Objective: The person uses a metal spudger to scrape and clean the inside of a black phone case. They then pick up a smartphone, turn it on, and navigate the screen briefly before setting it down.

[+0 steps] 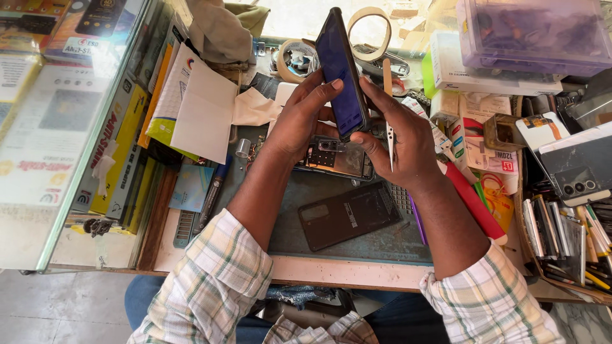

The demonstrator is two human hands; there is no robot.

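Observation:
Both of my hands hold a dark phone display panel [341,70] tilted up on its edge above the work mat. My left hand [299,118] grips its left side with the thumb on the glass. My right hand [400,137] pinches its lower right edge and also holds a pair of metal tweezers [389,108] between the fingers. Just under the panel lies the opened phone body [335,159] with its circuit parts showing. A black back cover [347,215] rests on the mat nearer to me.
A glass counter [70,146] with packaged goods stands at the left. Tape rolls [296,58] lie at the back. Boxes, a clear plastic container [535,32], phones [577,169] and a tray of tools [567,236] crowd the right. A red-handled tool [475,204] lies by my right wrist.

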